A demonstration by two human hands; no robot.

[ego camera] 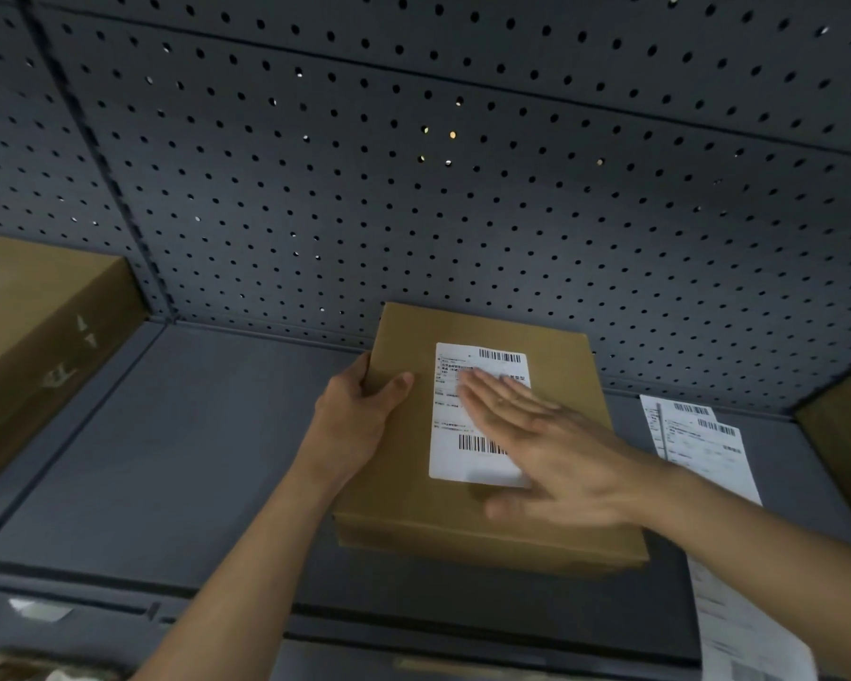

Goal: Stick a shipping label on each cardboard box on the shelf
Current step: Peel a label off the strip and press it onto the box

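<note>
Faults possible on grey metal shelf [168, 459]. Gripped with left hand [359, 410], thumb on top, fingers curled round left edge, flat brown cardboard box [404, 498]; pressed white barcoded shipping label [450, 435] under right hand [561, 449], fingers straight, together. Risked creases from uneven sweep, skew from slack grip.

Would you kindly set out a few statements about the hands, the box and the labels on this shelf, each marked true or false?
1. The right hand lies flat, fingers straight, on the shipping label on top of the middle box. True.
2. The left hand hangs clear of the middle box. False: it grips the box's left edge, thumb on top.
3. Spare label sheets lie on the shelf to the right of the middle box. True.
4. The shipping label bears no barcode. False: one barcode shows near its top and another near its bottom.
</note>
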